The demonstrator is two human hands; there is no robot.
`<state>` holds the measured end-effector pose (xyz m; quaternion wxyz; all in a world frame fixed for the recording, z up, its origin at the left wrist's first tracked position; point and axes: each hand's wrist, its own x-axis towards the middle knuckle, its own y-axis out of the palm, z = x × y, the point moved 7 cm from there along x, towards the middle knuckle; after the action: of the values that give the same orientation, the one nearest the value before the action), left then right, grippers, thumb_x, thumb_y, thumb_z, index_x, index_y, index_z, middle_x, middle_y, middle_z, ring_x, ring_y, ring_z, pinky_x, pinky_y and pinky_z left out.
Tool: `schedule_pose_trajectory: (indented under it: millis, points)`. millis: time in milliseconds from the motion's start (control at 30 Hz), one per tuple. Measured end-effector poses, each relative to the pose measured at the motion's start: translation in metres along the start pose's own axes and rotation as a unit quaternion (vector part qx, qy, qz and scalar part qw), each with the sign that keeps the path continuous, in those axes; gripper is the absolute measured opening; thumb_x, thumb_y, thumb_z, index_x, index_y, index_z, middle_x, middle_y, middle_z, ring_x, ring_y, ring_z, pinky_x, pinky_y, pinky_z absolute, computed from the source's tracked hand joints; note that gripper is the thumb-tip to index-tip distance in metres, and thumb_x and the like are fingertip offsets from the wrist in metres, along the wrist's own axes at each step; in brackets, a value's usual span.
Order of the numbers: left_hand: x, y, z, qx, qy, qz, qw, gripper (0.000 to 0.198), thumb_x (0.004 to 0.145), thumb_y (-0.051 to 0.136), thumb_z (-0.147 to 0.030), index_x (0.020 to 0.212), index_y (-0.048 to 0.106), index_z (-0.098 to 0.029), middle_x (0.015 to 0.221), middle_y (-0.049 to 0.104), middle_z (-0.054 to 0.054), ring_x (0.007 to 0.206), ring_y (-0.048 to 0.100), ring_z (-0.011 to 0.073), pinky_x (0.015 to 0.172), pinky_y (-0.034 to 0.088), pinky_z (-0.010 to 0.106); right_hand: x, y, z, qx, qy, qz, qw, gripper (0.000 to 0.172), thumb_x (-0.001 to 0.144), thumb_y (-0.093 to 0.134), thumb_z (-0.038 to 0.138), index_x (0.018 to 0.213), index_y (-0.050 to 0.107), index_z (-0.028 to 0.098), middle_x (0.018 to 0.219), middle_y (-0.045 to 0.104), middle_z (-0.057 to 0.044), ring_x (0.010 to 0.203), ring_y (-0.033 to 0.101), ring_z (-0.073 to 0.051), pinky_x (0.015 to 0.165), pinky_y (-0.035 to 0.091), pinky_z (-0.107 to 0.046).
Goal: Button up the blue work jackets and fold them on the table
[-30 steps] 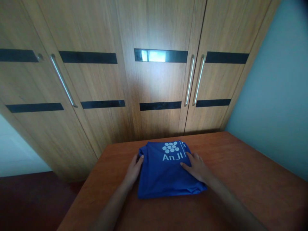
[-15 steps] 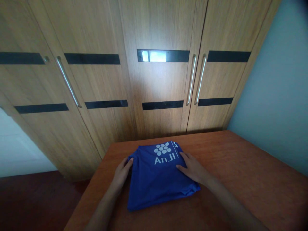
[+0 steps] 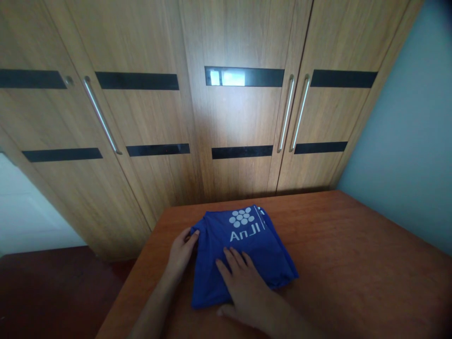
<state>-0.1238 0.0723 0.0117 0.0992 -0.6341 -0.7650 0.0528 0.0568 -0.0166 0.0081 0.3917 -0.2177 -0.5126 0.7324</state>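
A folded blue cloth (image 3: pixel 254 254) lies on the tabletop, with white dots and white lettering printed near its far edge. Whether it is a shirt or something else I cannot tell. At its upper left corner, my left hand (image 3: pixel 181 252) pinches a bit of the fabric between thumb and fingers. My right hand (image 3: pixel 243 287) rests palm down across the near middle of the cloth, fingers spread, and covers part of it. Its thumb points left by the near edge.
The reddish-brown wooden table (image 3: pixel 346 263) reaches to the right and toward me. Behind it stands a wooden wardrobe (image 3: pixel 240 117) with long metal handles and dark strips. A pale wall (image 3: pixel 409 141) is on the right, and a dark red floor (image 3: pixel 52 292) shows at left.
My right hand has left the cloth's right edge and moved left and nearer to me, onto its middle. The cloth's near right corner looks flatter. My left hand stays at its corner.
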Motion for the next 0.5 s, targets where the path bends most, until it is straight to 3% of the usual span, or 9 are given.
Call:
schedule_pose_trajectory:
  millis: [100, 233, 367, 500]
  points:
    - [-0.002, 0.002, -0.002, -0.005, -0.004, 0.003, 1.0, 0.04, 0.073, 0.062, -0.052, 0.093, 0.068, -0.016, 0.09, 0.073, 0.007, 0.084, 0.067, 0.0244, 0.078, 0.051, 0.033, 0.004, -0.009, 0.004, -0.047, 0.016, -0.004, 0.999, 0.072, 0.079, 0.066, 0.039, 0.141, 0.04, 0.014, 0.146, 0.037, -0.022, 0.133, 0.035, -0.038, 0.105, 0.031, -0.056]
    - [-0.003, 0.002, -0.003, -0.026, -0.007, -0.006, 1.0, 0.038, 0.07, 0.066, -0.051, 0.088, 0.068, -0.017, 0.084, 0.072, 0.005, 0.079, 0.066, 0.0227, 0.073, 0.05, 0.03, 0.01, -0.029, 0.002, -0.042, 0.015, -0.022, 0.999, 0.035, 0.081, 0.054, 0.016, 0.116, 0.062, 0.012, 0.119, 0.063, -0.018, 0.112, 0.057, -0.031, 0.095, 0.043, -0.045]
    - [-0.002, 0.004, -0.002, -0.064, -0.008, -0.004, 0.998, 0.043, 0.07, 0.068, -0.054, 0.092, 0.068, -0.017, 0.083, 0.07, 0.005, 0.075, 0.065, 0.0205, 0.066, 0.049, 0.027, 0.018, -0.04, -0.03, 0.134, 0.039, -0.074, 0.987, 0.029, 0.083, 0.047, 0.012, 0.1, 0.07, 0.019, 0.1, 0.072, -0.008, 0.097, 0.065, -0.023, 0.087, 0.046, -0.034]
    - [-0.002, 0.001, -0.001, -0.102, -0.007, -0.02, 0.995, 0.048, 0.072, 0.065, -0.059, 0.094, 0.066, -0.017, 0.079, 0.066, 0.003, 0.065, 0.061, 0.0163, 0.057, 0.047, 0.024, 0.018, -0.05, -0.074, 0.362, 0.081, -0.177, 0.912, 0.025, 0.087, 0.05, 0.029, 0.092, 0.072, 0.018, 0.095, 0.073, -0.006, 0.091, 0.066, -0.024, 0.082, 0.048, -0.035]
